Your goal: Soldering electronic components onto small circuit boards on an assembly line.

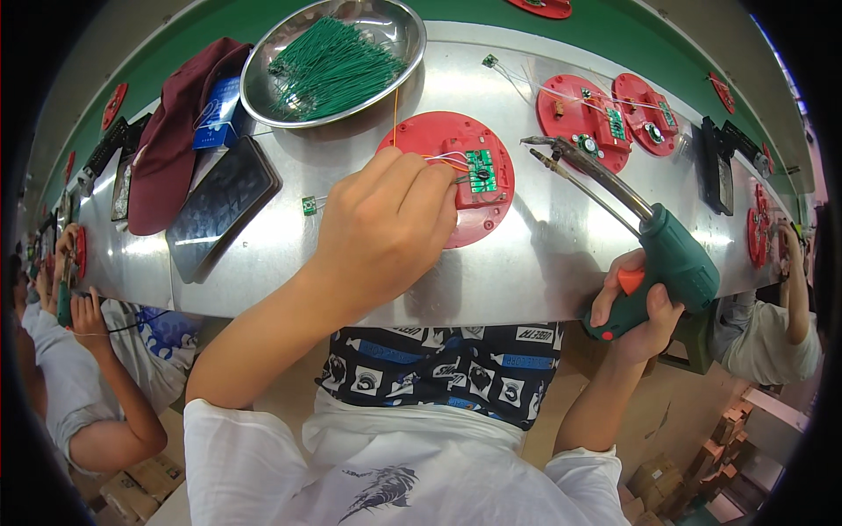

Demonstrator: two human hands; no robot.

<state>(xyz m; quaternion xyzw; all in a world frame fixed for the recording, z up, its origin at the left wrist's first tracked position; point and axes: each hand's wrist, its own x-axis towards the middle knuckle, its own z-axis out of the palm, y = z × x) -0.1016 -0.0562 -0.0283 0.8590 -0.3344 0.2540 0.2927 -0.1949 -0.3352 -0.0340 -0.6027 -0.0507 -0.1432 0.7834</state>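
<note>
Now red disc [456, 180] lying flat on metal bench [544, 254], green circuit board [481, 171] facing up at its centre. Left hand [386, 223] bunching over disc, fingers pinching thin wires, likely steadying them against board. Right hand [636, 307] gripping green soldering gun [667, 254] closed-fisted, finger at orange trigger, tip hovering right of disc. Steel bowl of green wires [333, 61] sitting just behind.

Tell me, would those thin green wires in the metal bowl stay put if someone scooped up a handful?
Probably not. The green wires are thin, short and lie loose in a tangled heap, so they likely weigh little and bend easily. Some would probably slip out and scatter. The shallow, smooth metal bowl might slide on the shiny steel bench.
</note>
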